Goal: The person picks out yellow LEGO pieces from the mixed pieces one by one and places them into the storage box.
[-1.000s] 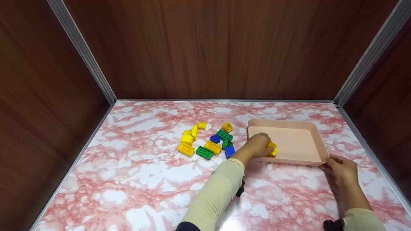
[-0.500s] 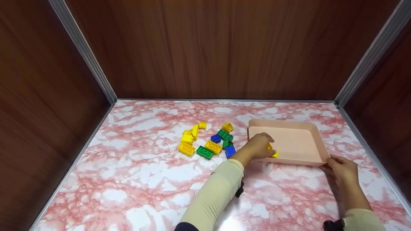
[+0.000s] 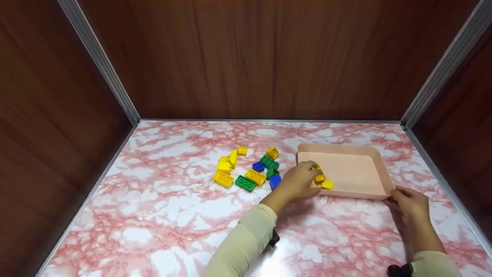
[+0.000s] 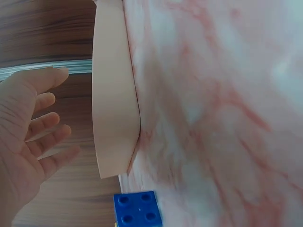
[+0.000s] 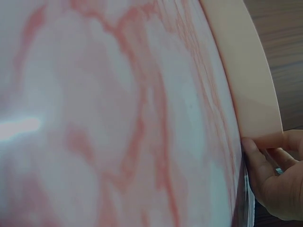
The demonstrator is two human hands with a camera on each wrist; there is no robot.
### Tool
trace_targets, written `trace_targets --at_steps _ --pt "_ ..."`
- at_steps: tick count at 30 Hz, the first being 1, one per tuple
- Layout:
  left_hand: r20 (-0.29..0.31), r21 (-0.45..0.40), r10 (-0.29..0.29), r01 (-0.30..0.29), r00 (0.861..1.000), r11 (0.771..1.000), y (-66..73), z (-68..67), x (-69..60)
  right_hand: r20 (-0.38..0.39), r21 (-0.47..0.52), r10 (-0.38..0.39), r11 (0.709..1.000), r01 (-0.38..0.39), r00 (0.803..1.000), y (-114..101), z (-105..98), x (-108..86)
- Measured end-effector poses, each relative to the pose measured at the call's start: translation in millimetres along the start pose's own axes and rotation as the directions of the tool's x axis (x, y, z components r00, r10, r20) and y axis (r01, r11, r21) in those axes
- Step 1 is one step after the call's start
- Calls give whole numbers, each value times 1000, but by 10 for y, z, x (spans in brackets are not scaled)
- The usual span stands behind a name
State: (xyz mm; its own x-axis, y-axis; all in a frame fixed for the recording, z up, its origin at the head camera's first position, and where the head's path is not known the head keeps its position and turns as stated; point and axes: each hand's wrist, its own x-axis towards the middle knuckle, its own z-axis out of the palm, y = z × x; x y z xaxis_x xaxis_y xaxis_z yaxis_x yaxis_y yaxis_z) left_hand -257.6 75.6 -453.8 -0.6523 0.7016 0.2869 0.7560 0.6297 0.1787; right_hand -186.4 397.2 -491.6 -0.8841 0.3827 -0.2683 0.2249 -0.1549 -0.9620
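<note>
Pinching near right corner of tray [image 3: 359,172] with right grip [image 3: 411,204]. Drawing left grip [image 3: 298,181] back across near left corner, loosened and holding nothing. Just let go of two yellow pieces [image 3: 327,185] inside tray: apparently placed. Leaving yellow, green and blue blocks [image 3: 255,176] farther left on worktop [image 3: 184,215], outside tray.

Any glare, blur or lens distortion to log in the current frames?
Head: glare on the table near the bottom edge. Left wrist: table marbling soft, blue brick somewhat clearer. Right wrist: white glare streak at the left edge; the tray looks bowed, possibly lens distortion.
</note>
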Motion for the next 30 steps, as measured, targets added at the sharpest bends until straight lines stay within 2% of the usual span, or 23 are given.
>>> trace_targets --at_steps 4,8,11,18,25,30 --pt "-71 71 24 -19 997 997 -21 -26 -144 -10 -15 -2 1000 2 1000 -5 -8 -1" --pt "-155 153 68 -44 986 987 -55 -29 -267 -18 -16 -3 1000 2 1000 2 -13 -1" --pt "-201 160 74 -42 977 986 -95 -20 -353 -20 -44 -6 999 5 1000 18 -19 -1" --pt "-214 107 -19 43 977 993 -209 -144 -536 -18 -68 -4 998 2 1000 23 -36 -2" --pt "-259 87 -88 114 962 990 -388 -257 -748 -10 -40 -6 999 5 1000 10 -27 -12" --pt "-274 19 -148 159 950 987 -542 -289 -929 -17 -46 -10 999 9 1000 7 23 0"
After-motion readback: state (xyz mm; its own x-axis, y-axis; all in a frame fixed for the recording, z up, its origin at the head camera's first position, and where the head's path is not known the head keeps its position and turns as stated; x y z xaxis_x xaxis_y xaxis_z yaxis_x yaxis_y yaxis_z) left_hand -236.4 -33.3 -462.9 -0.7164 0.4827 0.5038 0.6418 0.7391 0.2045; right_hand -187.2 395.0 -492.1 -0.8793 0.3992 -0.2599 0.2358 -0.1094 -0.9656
